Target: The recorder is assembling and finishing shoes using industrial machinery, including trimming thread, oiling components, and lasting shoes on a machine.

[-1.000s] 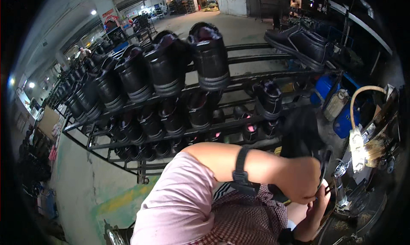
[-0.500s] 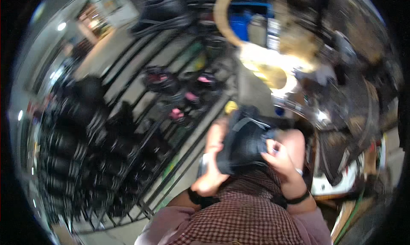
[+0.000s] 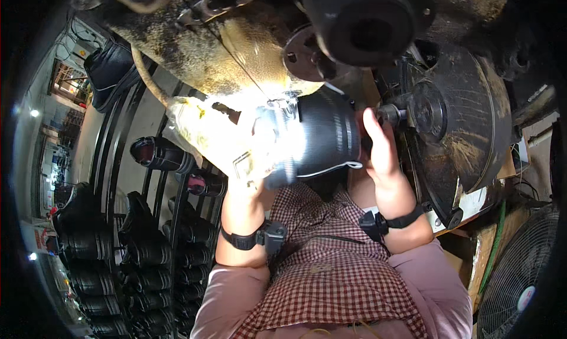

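Black shoes (image 3: 88, 268) stand lower left. Mid-frame, below a dark machine (image 3: 360, 23), one black shoe (image 3: 328, 132) has the right hand (image 3: 383, 153) holding its right side. On its left, the left hand (image 3: 244, 188) is too bright to read. I can't tell where the toe points.

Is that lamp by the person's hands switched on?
On. The lamp glows so white that much of its detail is lost, and its glare washes over part of the black shoe.
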Demonstrator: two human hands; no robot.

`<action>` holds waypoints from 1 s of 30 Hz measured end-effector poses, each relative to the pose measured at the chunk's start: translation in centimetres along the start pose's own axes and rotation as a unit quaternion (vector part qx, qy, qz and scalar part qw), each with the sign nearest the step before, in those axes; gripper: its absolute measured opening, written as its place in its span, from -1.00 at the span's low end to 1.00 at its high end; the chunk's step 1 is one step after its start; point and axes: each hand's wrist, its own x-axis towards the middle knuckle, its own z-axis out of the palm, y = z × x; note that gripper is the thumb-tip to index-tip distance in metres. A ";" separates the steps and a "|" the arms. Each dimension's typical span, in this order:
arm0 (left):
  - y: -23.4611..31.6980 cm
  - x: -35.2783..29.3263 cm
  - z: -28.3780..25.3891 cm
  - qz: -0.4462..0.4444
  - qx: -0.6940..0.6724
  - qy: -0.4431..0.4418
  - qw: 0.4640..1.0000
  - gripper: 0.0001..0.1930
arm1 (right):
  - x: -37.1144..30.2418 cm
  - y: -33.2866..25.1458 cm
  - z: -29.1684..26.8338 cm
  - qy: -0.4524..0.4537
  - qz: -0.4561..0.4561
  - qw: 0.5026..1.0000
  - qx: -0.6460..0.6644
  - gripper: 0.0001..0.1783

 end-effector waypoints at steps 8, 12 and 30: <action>0.7 1.5 0.3 0.028 -0.002 -0.074 0.997 -0.43 | -4.0 -0.1 1.6 -0.120 -0.125 0.965 -0.197 -0.62; -0.9 2.9 -1.1 0.083 0.074 -0.114 0.987 -0.47 | -3.9 -0.4 1.4 -0.131 -0.157 0.955 -0.216 -0.62; 1.4 0.9 3.7 -0.084 -0.164 -0.091 0.979 -0.49 | -2.2 -0.4 0.7 -0.058 -0.207 0.953 -0.214 -0.71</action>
